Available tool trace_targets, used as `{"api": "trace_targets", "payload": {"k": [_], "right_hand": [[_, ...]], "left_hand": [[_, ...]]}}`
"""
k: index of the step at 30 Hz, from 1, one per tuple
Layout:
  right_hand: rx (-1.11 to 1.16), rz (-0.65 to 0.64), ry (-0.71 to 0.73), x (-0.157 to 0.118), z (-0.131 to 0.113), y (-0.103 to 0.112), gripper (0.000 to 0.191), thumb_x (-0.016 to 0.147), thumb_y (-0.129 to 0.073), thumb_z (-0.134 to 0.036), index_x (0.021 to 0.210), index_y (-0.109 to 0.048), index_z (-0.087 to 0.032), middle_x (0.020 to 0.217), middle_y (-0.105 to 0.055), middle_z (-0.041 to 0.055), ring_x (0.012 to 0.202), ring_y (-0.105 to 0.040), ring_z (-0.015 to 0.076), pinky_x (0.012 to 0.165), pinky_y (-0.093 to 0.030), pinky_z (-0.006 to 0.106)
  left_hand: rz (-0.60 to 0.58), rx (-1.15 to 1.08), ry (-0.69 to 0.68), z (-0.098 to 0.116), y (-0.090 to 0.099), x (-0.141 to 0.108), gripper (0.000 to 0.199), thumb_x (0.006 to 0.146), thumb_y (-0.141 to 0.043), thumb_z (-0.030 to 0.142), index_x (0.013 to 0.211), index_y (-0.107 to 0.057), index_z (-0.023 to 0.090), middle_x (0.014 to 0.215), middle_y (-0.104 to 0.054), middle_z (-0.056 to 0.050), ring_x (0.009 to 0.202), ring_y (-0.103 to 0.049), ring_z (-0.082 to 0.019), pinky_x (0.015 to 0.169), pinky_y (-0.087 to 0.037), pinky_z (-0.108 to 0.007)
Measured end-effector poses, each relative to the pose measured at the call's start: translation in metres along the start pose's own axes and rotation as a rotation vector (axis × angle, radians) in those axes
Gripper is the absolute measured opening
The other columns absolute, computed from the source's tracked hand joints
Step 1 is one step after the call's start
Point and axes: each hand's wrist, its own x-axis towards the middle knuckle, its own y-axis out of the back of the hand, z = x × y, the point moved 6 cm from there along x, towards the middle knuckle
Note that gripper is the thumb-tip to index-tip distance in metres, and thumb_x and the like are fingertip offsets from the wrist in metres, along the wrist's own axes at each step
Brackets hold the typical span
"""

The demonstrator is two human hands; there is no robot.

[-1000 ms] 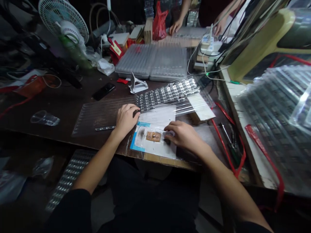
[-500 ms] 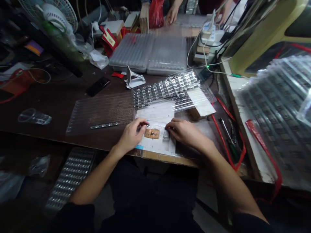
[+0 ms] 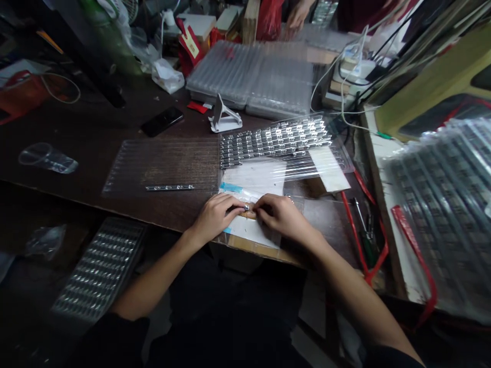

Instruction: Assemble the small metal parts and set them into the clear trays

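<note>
My left hand [image 3: 215, 216] pinches a small shiny metal piece [image 3: 246, 208] between thumb and fingertips. It is held over a small brown block [image 3: 249, 215] that lies on a white sheet [image 3: 255, 231] at the table's front edge. My right hand [image 3: 282, 213] is closed at the block's right side, its fingertips close to the metal piece; what they grip is hidden. Just beyond the right knuckles a bit of shiny metal [image 3: 290, 198] shows. Blue tape [image 3: 231, 187] crosses the sheet behind my hands.
Behind lies a clear tray of metal strips [image 3: 272, 138]. Left of it a ribbed clear tray [image 3: 164, 158] carries one strip [image 3: 169, 187]. A phone [image 3: 162, 121], white stand [image 3: 225, 120], plastic cup [image 3: 48, 157] and screwdriver [image 3: 359, 212] lie around. Another person's hand [image 3: 299, 15] is at the back.
Both hands have come together over the brown block, the right one moving left, the left one slightly right. The small metal piece is now above the block. The camera view has shifted.
</note>
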Motion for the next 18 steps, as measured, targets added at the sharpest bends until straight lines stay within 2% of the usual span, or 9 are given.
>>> {"api": "trace_targets", "payload": {"k": [11,18], "right_hand": [[-0.027,0.031,-0.042,0.0018,0.0035,-0.0026,0.017,0.082,-0.058,-0.008,0.087,-0.071,-0.018,0.085,-0.074,0.0037,0.077,-0.067,0.0159,0.074,-0.049,0.026],[-0.019,0.036,-0.038,0.0028,0.004,-0.0055,0.02,0.083,-0.056,-0.007,0.09,-0.072,-0.018,0.09,-0.074,0.0055,0.084,-0.068,0.0177,0.079,-0.05,0.029]], "left_hand": [[0.018,-0.023,-0.024,-0.0004,0.0015,0.0,0.007,0.09,-0.064,0.022,0.088,-0.07,0.02,0.087,-0.074,-0.004,0.083,-0.065,-0.02,0.079,-0.049,-0.033],[0.006,-0.088,0.037,-0.0044,-0.0004,0.0015,0.004,0.087,-0.068,0.021,0.085,-0.071,0.021,0.087,-0.074,-0.003,0.084,-0.067,-0.019,0.08,-0.049,-0.032]]}}
